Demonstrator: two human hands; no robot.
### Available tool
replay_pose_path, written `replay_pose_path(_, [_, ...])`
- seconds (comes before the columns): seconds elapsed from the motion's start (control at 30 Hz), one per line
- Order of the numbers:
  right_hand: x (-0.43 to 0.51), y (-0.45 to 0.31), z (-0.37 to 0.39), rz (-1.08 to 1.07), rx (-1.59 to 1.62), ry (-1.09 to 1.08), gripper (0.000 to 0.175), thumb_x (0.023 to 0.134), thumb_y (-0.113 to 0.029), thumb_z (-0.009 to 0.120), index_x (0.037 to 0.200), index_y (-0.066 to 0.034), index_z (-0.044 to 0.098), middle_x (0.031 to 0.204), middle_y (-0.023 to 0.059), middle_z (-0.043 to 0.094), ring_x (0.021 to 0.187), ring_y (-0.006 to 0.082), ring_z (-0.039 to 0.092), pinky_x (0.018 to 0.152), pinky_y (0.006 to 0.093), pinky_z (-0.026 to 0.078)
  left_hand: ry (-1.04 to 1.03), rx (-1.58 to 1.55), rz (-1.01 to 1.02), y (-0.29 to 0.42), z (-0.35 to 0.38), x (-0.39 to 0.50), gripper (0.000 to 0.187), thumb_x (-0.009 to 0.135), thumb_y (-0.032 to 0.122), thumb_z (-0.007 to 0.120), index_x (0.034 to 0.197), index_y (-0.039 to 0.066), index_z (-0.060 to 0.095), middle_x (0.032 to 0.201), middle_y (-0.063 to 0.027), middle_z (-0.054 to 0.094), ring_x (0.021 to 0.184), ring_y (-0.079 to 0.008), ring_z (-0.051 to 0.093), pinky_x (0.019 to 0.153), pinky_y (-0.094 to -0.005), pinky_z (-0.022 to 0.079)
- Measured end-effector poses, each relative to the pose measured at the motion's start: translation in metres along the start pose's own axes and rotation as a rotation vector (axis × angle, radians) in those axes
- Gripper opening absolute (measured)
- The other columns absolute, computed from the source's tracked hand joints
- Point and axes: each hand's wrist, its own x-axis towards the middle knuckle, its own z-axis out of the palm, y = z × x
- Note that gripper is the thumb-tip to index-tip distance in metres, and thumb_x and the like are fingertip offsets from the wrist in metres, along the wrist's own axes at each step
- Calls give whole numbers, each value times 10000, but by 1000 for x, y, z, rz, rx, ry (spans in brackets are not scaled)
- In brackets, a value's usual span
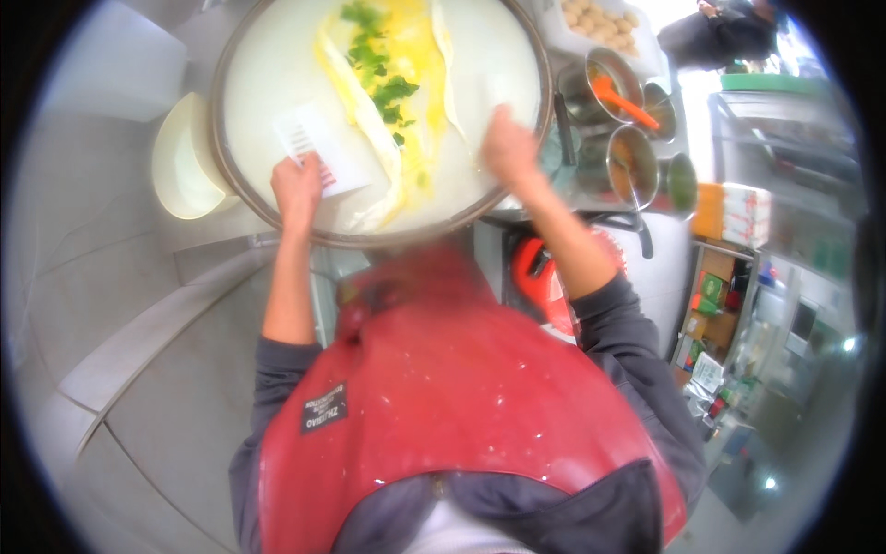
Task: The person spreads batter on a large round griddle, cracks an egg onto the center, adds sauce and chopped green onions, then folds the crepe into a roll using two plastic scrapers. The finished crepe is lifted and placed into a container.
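My left hand (pixel 297 181) is closed on a flat white sheet (pixel 346 170) with red and dark printing, low over the left of a large round griddle (pixel 270 90). A thin crepe (pixel 426 90) lies on the griddle, yellow with egg down its middle. Its pale left and right edges are folded inward. Chopped green leaves (pixel 394 93) run along its left half. My right hand (pixel 509 145) is blurred, its fingers curled, over the griddle right of the crepe. Whether it holds something thin is unclear.
Right of the griddle stand metal pots, one with an orange spatula (pixel 623 104), another with a ladle in reddish sauce (pixel 626 173). Eggs (pixel 599 24) fill a tray behind them. A cream-coloured bin (pixel 183 163) adjoins the griddle's left rim. Another person (pixel 720 34) is at the far right.
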Motion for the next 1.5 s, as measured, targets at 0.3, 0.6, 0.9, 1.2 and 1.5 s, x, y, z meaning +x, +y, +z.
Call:
replay_pose_path(0.3, [-55, -28, 30, 80, 232, 91, 229, 884, -74, 473, 1078, 46, 461, 640, 271, 585, 624, 468, 583, 603, 549, 466, -11, -129, -44, -14, 3, 8, 265, 890, 128, 531, 899, -125, 609, 730, -148, 652, 616, -196, 661, 544, -322, 572])
replay_pose_path(0.6, [41, 19, 53, 46, 188, 363, 230, 883, -117, 501, 1081, -1, 486, 746, 282, 622, 725, 473, 604, 655, 538, 464, 141, -63, 73, 11, -46, 79, 248, 879, 116, 529, 897, -118, 609, 739, -162, 657, 610, -202, 668, 546, -312, 569])
replay_pose_path(0.9, [196, 1, 60, 5, 387, 338, 290, 861, -117, 496, 1118, 12, 458, 747, 258, 624, 717, 452, 609, 648, 522, 478, 90, -141, 54, 67, 13, 175, 236, 856, 95, 548, 901, -126, 617, 754, -156, 657, 613, -193, 665, 556, -304, 574])
replay_pose_path(1.2, [285, -68, 75, -127, 468, 234, 288, 819, -50, 479, 1073, 78, 431, 747, 288, 616, 725, 483, 593, 685, 549, 464, -25, -164, 110, 109, 79, 227, 218, 854, 78, 549, 883, -121, 634, 743, -149, 660, 612, -189, 667, 549, -298, 570])
replay_pose_path(1.5, [277, -110, 28, -358, 330, 215, 224, 758, 3, 500, 943, 56, 384, 699, 291, 601, 680, 486, 591, 643, 581, 457, -3, 428, 367, 160, 68, 241, 267, 793, 142, 510, 701, -66, 651, 634, -153, 671, 618, -271, 671, 657, -359, 541])
